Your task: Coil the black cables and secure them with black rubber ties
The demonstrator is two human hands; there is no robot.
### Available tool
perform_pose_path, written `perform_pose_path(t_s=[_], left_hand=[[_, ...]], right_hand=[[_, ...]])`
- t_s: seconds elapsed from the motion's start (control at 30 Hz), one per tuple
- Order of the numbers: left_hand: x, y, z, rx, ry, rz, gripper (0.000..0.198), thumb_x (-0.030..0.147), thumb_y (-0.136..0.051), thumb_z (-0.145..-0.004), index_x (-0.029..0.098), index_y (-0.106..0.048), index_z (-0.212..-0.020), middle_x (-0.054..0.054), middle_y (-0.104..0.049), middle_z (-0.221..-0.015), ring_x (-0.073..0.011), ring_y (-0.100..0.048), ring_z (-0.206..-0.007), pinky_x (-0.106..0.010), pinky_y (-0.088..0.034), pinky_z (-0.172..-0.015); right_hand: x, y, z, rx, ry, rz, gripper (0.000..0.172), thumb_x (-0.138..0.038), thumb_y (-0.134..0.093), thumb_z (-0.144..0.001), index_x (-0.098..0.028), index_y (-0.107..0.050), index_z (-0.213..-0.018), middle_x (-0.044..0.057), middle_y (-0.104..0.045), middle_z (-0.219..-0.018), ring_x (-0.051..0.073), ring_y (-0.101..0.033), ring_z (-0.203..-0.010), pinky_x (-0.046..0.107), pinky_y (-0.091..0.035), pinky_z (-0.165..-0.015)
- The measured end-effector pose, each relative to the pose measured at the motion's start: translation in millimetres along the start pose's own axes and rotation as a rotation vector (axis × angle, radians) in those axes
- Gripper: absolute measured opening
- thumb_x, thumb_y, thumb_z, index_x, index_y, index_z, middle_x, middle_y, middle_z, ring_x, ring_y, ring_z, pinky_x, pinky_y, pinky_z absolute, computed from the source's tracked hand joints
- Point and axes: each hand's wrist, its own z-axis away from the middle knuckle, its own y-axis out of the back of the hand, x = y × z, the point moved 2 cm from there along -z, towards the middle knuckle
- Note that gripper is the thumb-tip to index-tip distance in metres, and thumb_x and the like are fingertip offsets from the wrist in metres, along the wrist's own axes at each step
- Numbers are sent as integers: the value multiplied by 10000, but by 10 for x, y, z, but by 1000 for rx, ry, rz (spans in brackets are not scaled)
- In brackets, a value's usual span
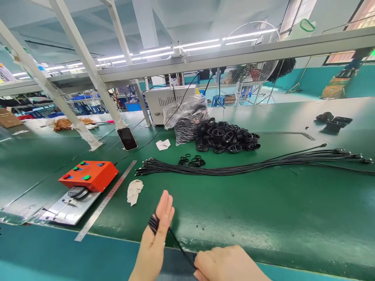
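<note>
A thin black cable [182,249] is wound in several turns around my left hand [159,230]. The fingers of that hand are stretched upward and together, with the thumb against them, and the turns sit across them. From there the cable runs down to my right hand [225,265], which is closed around it near the table's front edge. Beyond both hands lies a long bundle of straight black cables [222,170] with connectors at the ends. Several small black rings [193,160] lie just behind the bundle. Farther back is a heap of coiled black cables [225,136].
Left of my hands are a steel ruler [109,197], an orange box with buttons [90,175] and a metal plate [66,208]. A crumpled cloth [134,192], a phone [127,138], a plastic bag [187,117] and black pieces [334,121] also lie on the green table [278,210].
</note>
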Motion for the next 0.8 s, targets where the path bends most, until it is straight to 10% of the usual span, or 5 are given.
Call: perform_pose_path(t_s=[0.17, 0.33, 0.47, 0.63, 0.8], left_hand=[[-36, -33, 170, -227, 211, -169, 339, 419, -510, -916, 184, -706, -1064, -99, -770, -953, -178, -699, -784, -240, -523, -746], [-64, 28, 202, -351, 347, 116, 450, 472, -436, -939, 149, -676, -739, 59, -441, -312, -53, -310, -271, -167, -297, -356], [-92, 26, 187, -385, 370, 317, 384, 370, -474, -951, 115, -739, -843, 100, -285, -292, -36, -241, -262, -158, -300, -354], [-136, -34, 214, -233, 479, 423, 236, 297, -627, -874, 143, -748, -1005, -21, -705, -605, -74, -599, -433, -168, -465, -458], [-110, -67, 251, -347, 561, 373, 326, 274, -611, -884, 107, -682, -1155, -75, -749, -628, -128, -673, -495, -187, -493, -477]], right_hand=[[58, 397, -420, 21, -98, -204, 170, -186, -421, -933, -209, -442, -766, -31, -597, -628, 118, -528, -532, 228, -277, -489], [134, 123, -594, -24, -249, -499, 262, -275, -321, -1002, -216, -477, -799, -49, -520, -582, 107, -474, -508, 207, -303, -506], [-22, -257, -497, -39, -273, -968, 325, -344, -228, -1022, -208, -515, -953, -21, -579, -668, 112, -568, -584, 198, -411, -569], [-69, -333, -417, -168, -301, -1240, 249, -303, -312, -982, -189, -520, -905, -2, -588, -734, 113, -604, -635, 201, -490, -594], [31, -261, -411, -405, -234, -1297, 287, -201, -338, -912, -171, -474, -660, -8, -572, -633, 101, -582, -574, 197, -489, -554]])
